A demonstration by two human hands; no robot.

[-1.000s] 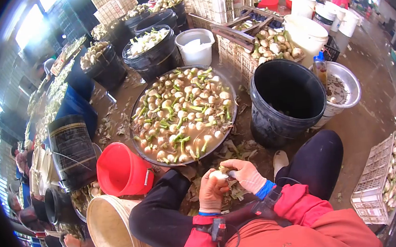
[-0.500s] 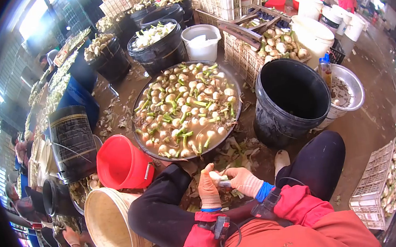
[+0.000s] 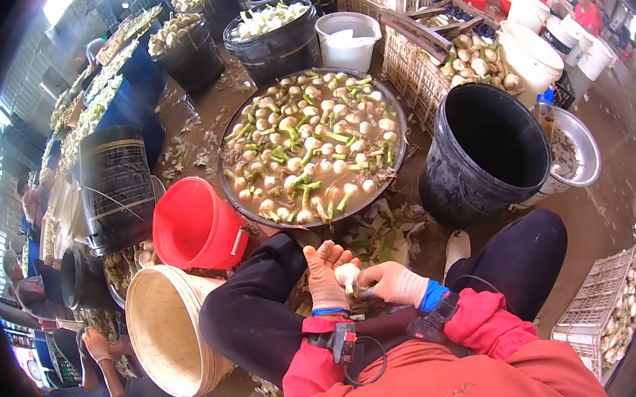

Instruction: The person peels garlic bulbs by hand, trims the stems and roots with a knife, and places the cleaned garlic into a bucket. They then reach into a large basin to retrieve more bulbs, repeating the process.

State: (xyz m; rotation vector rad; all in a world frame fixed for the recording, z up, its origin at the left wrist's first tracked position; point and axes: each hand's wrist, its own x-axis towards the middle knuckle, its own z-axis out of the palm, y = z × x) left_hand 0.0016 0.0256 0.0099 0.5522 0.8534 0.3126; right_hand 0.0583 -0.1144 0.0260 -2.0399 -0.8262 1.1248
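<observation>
Between my legs, my left hand (image 3: 327,275), in an orange-palmed glove, holds a peeled white garlic bulb (image 3: 347,275), palm turned up and fingers curled beside it. My right hand (image 3: 395,282), gloved too, is closed on a small knife (image 3: 365,293); only a bit of its grey blade shows, close against the bulb's lower end, and the handle is hidden. Just beyond my hands stands a wide round basin (image 3: 228,177) of murky water, full of garlic bulbs (image 3: 305,143) with short green stems.
A black bucket (image 3: 437,180) stands right of the basin, with a metal bowl (image 3: 591,159) behind it. At left are a red bucket (image 3: 192,225) and a cream bucket (image 3: 167,333) on its side. Peelings (image 3: 386,238) litter the wet floor. Another person's hand (image 3: 96,344) shows at lower left.
My left hand has opened upward and turned, so the bulb now shows more fully. My right hand has shifted slightly with the knife. The whole view has tilted a little.
</observation>
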